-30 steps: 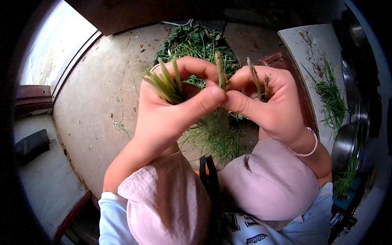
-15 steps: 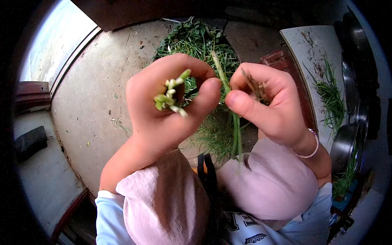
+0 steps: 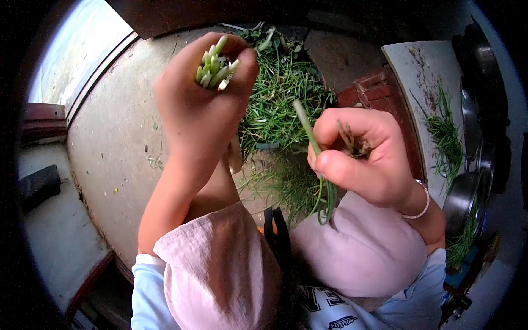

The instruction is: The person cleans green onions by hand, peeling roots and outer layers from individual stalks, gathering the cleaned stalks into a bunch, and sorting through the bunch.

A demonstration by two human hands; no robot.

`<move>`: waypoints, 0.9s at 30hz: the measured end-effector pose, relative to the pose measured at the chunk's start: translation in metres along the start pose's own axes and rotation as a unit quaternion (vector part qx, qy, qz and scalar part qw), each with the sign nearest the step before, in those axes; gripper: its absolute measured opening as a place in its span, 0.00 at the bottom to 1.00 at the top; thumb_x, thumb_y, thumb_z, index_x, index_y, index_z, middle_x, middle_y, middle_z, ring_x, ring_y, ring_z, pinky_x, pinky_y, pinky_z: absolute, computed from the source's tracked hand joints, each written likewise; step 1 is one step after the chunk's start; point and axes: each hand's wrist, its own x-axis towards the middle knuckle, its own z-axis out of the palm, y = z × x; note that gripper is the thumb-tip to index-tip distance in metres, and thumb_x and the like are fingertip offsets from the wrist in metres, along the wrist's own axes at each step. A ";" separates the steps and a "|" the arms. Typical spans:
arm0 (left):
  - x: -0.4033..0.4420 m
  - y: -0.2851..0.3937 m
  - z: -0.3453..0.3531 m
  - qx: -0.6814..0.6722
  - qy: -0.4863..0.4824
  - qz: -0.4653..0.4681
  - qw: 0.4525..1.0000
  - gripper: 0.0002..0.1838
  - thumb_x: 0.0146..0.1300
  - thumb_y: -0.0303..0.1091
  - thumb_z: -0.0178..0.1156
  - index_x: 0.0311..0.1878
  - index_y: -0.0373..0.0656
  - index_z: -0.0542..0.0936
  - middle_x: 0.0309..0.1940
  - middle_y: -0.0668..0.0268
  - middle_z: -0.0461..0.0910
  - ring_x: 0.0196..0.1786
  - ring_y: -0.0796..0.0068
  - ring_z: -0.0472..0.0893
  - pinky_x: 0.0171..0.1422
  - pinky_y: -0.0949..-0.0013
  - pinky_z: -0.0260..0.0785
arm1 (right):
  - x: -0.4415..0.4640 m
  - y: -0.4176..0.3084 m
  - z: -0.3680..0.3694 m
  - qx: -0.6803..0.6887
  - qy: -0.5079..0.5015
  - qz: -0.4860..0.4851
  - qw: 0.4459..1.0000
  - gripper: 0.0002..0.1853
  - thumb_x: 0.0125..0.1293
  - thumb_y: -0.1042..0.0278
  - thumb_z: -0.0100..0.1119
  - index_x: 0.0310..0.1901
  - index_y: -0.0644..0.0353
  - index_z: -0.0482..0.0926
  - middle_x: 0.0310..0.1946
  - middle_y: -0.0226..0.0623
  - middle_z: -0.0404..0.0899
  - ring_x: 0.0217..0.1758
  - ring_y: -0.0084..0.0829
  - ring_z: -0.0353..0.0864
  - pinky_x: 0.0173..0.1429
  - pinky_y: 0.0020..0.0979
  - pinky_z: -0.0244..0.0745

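— From my seat, what are the fingers doing?
— On my left hand they're clenched round a bundle of green stalks, pale ends showing, out beyond the left knee. On my right hand, thumb and forefinger pinch a single green stalk, its thin end drooping in front of the pink trousers; the other fingers curl over some brownish scraps. Those look like dry stem bits, though the view is too dim for me to swear to it.
— How would I handle that stalk well?
— I'd pinch lightly, since a fresh stem probably bruises easily, and tuck the scraps deep in the palm, clear of the thumb. The left grip wants to be snug, so no stalk slides out.
— And room to move?
— There's open air between the hands, with the heap of greens on the far floor. Bare floor stretches left. On the right I'd mind the edge of the white board, the reddish block and the metal pan. Low down, the knees limit me.
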 end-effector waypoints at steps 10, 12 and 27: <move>-0.014 0.017 -0.011 -0.306 -0.263 -0.079 0.912 0.08 0.49 0.31 0.59 0.30 0.37 0.73 0.30 0.61 0.73 0.36 0.71 0.71 0.40 0.70 0.63 | 0.000 0.007 -0.006 0.092 0.021 -0.016 0.995 0.06 0.53 0.70 0.54 0.28 0.64 0.71 0.20 0.20 0.66 0.25 0.10 0.62 0.27 0.16 0.58; -0.016 0.024 -0.011 -0.295 -0.267 -0.120 0.909 0.08 0.47 0.29 0.60 0.27 0.37 0.72 0.28 0.63 0.72 0.34 0.73 0.70 0.40 0.72 0.62 | 0.000 0.006 -0.007 0.094 0.006 0.001 0.996 0.06 0.53 0.70 0.55 0.28 0.64 0.71 0.20 0.21 0.67 0.25 0.10 0.62 0.27 0.16 0.59; -0.017 0.025 -0.010 -0.232 -0.213 -0.084 0.945 0.04 0.52 0.26 0.55 0.26 0.36 0.71 0.25 0.66 0.72 0.28 0.78 0.69 0.33 0.77 0.61 | 0.007 0.015 -0.002 -0.171 0.092 -0.179 0.964 0.05 0.47 0.76 0.55 0.24 0.67 0.70 0.17 0.40 0.68 0.19 0.30 0.69 0.25 0.25 0.64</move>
